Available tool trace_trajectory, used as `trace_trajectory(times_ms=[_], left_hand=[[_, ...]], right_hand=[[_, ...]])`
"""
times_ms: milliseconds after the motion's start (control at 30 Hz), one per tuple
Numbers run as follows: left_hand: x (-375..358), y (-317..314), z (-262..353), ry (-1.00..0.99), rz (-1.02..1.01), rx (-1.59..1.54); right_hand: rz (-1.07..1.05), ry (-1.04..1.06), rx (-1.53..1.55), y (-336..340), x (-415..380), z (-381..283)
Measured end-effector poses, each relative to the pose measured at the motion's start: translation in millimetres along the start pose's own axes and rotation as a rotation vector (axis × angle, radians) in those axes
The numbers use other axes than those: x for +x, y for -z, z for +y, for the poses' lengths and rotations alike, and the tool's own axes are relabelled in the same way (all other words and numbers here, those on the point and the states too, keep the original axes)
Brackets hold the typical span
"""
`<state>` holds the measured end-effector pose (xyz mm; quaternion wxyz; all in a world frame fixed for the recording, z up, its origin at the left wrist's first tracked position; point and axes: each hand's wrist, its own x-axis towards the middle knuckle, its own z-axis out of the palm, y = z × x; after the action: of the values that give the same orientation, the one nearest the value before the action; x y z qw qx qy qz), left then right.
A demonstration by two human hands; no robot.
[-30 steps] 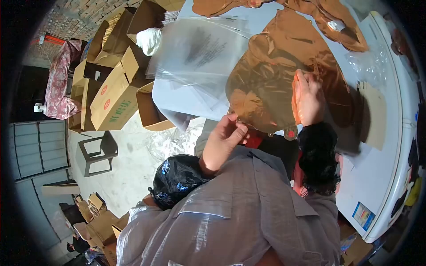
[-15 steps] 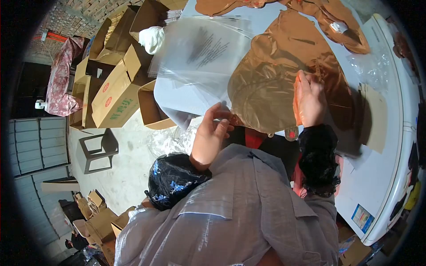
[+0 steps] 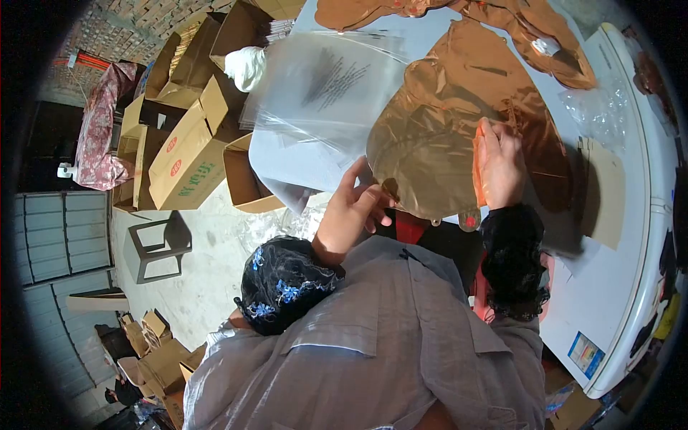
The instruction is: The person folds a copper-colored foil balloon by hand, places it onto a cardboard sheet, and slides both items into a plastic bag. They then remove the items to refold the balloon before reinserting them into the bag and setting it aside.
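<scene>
A flat copper-coloured foil balloon (image 3: 437, 107) lies on the pale table in front of me, its near edge by my body. My left hand (image 3: 351, 215) is at the balloon's lower left edge, thumb and fingers closed on the foil, which curls up darkly there. On the right part of the foil rests my right hand (image 3: 504, 161), its fingers folded around a thin orange cloth-like piece (image 3: 480, 168). A small rounded tab with a red spot (image 3: 469, 219) sticks out from the near edge.
Clear plastic bags (image 3: 330, 79) are stacked left of the balloon. More copper foil balloons (image 3: 530, 29) lie at the back. A cardboard sheet (image 3: 600, 190) lies at the right. Open cardboard boxes (image 3: 188, 147) and a dark stool (image 3: 159, 246) stand on the left.
My left hand has shifted slightly right and up along the balloon's edge, and the foil there now curls upward. My right hand has barely moved.
</scene>
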<state>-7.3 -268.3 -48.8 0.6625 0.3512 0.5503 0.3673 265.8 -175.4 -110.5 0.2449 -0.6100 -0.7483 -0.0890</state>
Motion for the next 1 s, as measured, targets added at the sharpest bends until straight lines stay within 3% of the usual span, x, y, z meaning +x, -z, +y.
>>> trace_trajectory(times_ms=[167,267,400,500,600,700,733,833,933,1000], left_hand=[[5,2,8,0.064,-0.019,-0.139],[9,2,11,0.129,0.004,-0.264],[11,4,25,0.198,-0.03,-0.162],[15,9,37,0.251,-0.142,0.082],[15,1,43,0.053,-0.122,0.583],[23,2,38,-0.346,-0.082,1.003],[21,-2,45,-0.271,-0.055,1.13],[15,-20,69,-0.33,-0.012,1.372],[13,-34,91,-0.268,-0.054,1.485],[15,-37,92,-0.376,-0.078,1.485]], right_hand=[[-0.02,-0.122,0.126,-3,-3,-4],[-0.005,-0.072,0.034,2,-2,-6],[0.012,-0.085,0.067,0,-2,-5],[0.055,-0.163,0.201,-5,-4,-7],[0.093,-0.164,0.209,-8,-2,-6],[0.064,-0.018,-0.018,8,1,-8],[0.063,-0.021,-0.016,10,2,-12],[0.086,0.017,-0.004,13,5,-10],[0.068,0.015,-0.01,21,6,-15],[0.067,0.018,-0.003,20,6,-13]])
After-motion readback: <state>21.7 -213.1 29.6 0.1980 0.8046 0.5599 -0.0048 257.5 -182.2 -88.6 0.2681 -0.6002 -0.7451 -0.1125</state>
